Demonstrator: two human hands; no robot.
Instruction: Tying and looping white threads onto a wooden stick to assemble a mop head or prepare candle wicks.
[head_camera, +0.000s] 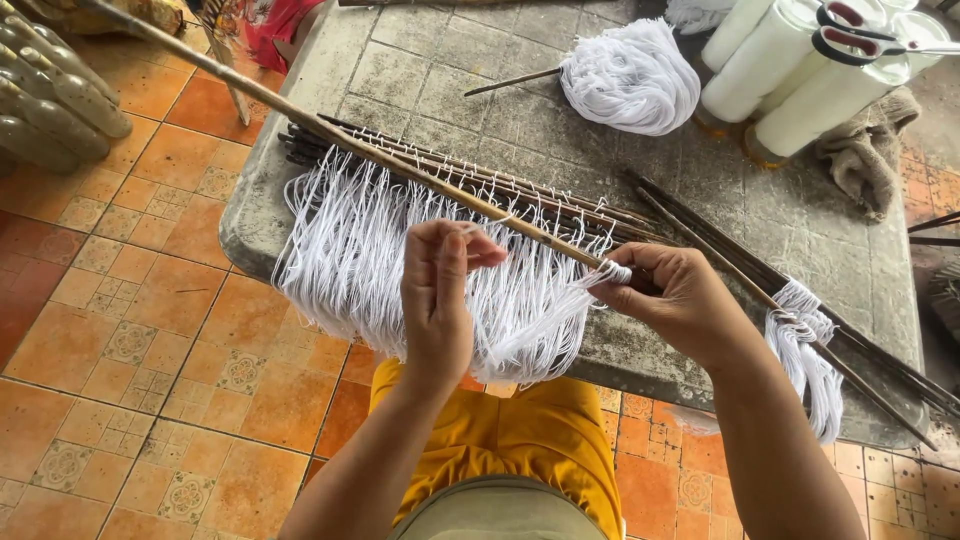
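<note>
Head view is showing many dark sticks (470, 185) already hung with white string loops (360, 255) on the stone bench (700, 215); a few sticks (720, 250) at three o'clock are carrying only one bundle. The left hand (440, 295) is raised, its fingers pinching a white string (478, 226). The right hand (675, 295) is gripping a long stick (330, 130) near its wrapped end, pointing to ten o'clock.

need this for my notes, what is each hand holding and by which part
The right hand grips the long stick at its near end. The left hand pinches a white thread at its tip.
</note>
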